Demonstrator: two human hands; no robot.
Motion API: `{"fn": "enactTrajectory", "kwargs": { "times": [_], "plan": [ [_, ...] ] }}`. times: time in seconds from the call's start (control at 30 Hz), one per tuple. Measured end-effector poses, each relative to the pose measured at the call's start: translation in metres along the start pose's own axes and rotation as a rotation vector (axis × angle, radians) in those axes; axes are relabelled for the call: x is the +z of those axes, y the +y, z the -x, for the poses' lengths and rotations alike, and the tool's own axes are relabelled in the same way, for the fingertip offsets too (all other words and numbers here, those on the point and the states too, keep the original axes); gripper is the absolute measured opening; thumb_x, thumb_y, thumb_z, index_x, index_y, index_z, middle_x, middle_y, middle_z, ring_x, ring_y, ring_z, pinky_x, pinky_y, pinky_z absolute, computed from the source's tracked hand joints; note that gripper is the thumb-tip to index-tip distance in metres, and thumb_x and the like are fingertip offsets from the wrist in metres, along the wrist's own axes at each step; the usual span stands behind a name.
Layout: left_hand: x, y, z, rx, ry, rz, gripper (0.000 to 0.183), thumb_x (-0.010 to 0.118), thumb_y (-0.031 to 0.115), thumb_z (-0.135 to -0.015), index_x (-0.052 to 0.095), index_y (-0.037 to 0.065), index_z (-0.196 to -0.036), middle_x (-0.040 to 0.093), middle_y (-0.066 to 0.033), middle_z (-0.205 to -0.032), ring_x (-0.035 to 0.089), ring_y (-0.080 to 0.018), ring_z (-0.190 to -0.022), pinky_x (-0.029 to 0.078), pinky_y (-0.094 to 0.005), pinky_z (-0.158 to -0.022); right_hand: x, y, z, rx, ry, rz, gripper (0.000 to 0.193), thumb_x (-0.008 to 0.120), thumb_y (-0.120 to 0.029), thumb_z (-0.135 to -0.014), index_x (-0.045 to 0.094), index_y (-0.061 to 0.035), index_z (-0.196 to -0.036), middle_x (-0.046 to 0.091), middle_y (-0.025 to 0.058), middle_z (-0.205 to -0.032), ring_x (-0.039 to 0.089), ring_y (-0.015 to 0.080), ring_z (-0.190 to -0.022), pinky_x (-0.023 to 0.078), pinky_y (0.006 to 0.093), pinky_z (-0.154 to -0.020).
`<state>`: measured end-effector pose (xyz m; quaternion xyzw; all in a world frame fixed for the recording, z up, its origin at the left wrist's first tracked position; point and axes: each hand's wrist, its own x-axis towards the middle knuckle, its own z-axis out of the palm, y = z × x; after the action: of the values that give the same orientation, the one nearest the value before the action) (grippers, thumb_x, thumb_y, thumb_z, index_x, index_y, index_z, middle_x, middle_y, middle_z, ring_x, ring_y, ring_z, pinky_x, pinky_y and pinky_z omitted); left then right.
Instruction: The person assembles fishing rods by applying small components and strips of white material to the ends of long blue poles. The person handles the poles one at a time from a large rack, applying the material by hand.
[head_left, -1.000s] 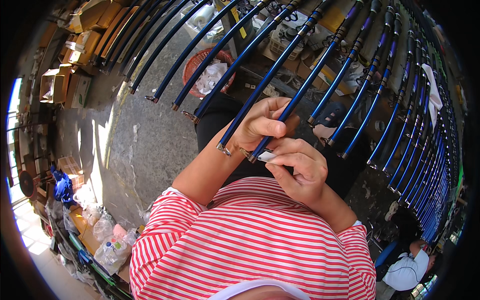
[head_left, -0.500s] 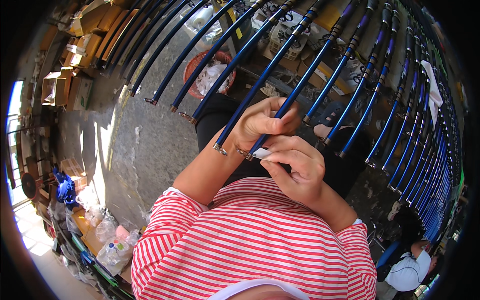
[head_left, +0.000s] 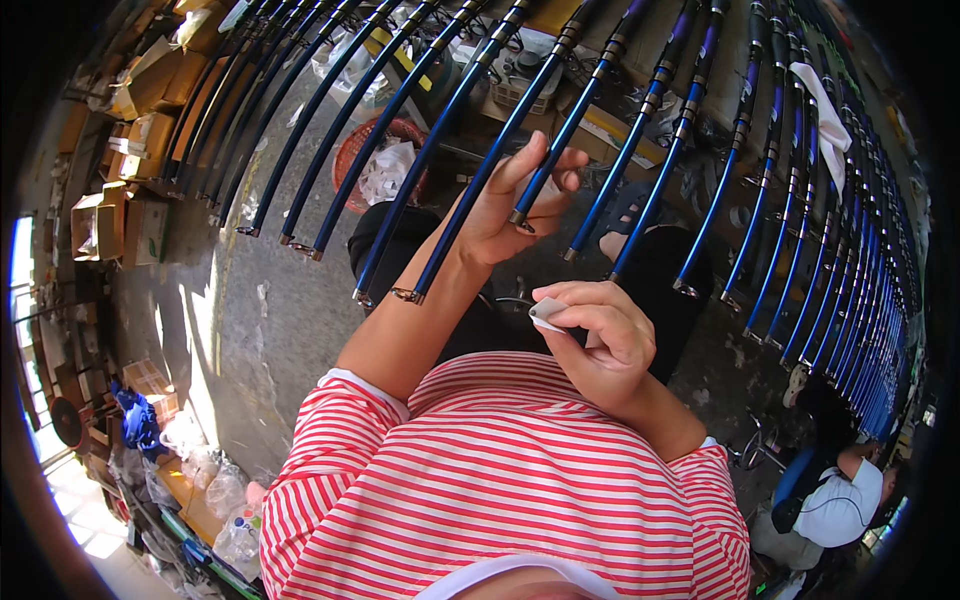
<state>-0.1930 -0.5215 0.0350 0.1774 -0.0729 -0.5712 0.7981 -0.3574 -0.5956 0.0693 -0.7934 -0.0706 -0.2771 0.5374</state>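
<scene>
Blue fishing rods hang in a long row, their lower ends toward me. My left hand [head_left: 495, 222] is raised behind one blue fishing rod [head_left: 549, 160], thumb and fingers apart on either side of it. It does not look closed on the rod; whether the palm touches it, I cannot tell. Below that rod's end, my right hand [head_left: 604, 335] pinches a small white piece of cloth or paper [head_left: 546, 312] with a dark spot on it. That hand is apart from the rods. Another fishing rod [head_left: 450, 225] passes in front of my left forearm.
A red basket [head_left: 347, 165] with white scraps stands on the floor beyond the rods. Cardboard boxes [head_left: 150, 145] are stacked at far left, plastic bags [head_left: 228, 490] at near left. A white cloth [head_left: 825, 125] hangs among the right-hand rods. Another person [head_left: 838, 510] sits at lower right.
My left hand has loosened from a rod and moved up and away. My right hand has drawn the white piece off the rod's end. The rods now appear farther left in view.
</scene>
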Motion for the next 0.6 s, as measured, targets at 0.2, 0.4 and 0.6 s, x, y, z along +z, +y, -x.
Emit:
{"fn": "enactTrajectory", "kwargs": {
  "times": [0.2,0.4,0.6],
  "plan": [
    [-0.008,-0.005,0.003,0.067,-0.05,0.111,0.047,0.051,0.042,-0.091,0.052,-0.001,-0.109,0.058,-0.0039,-0.082,0.034,-0.0037,-0.045,0.027,-0.0172,-0.039,-0.004,-0.005,0.01,-0.047,0.062,0.108,0.025,0.071,0.009,-0.066,0.061,-0.0008,-0.087,0.064,0.0149,-0.096,0.066,0.0245,-0.084,0.055,0.0309,-0.07],
    [-0.003,-0.001,0.006,0.075,-0.002,0.064,0.034,0.053,0.03,-0.092,0.053,-0.001,-0.107,0.057,-0.0024,-0.079,0.035,-0.0032,-0.047,0.027,-0.0163,-0.039,-0.001,0.0,0.016,-0.109,0.066,0.165,0.023,0.072,0.008,-0.067,0.061,-0.001,-0.085,0.065,0.0119,-0.091,0.066,0.0224,-0.079,0.055,0.0286,-0.067],
    [-0.013,-0.007,0.02,-0.023,-0.145,0.173,0.025,0.053,0.02,-0.09,0.055,-0.002,-0.104,0.055,-0.0009,-0.075,0.035,-0.0026,-0.049,0.027,-0.0164,-0.04,0.002,-0.005,0.016,0.03,0.151,0.078,0.019,0.071,0.009,-0.07,0.06,-0.001,-0.081,0.065,0.0122,-0.088,0.066,0.0192,-0.073,0.054,0.025,-0.062]
  ]
}}
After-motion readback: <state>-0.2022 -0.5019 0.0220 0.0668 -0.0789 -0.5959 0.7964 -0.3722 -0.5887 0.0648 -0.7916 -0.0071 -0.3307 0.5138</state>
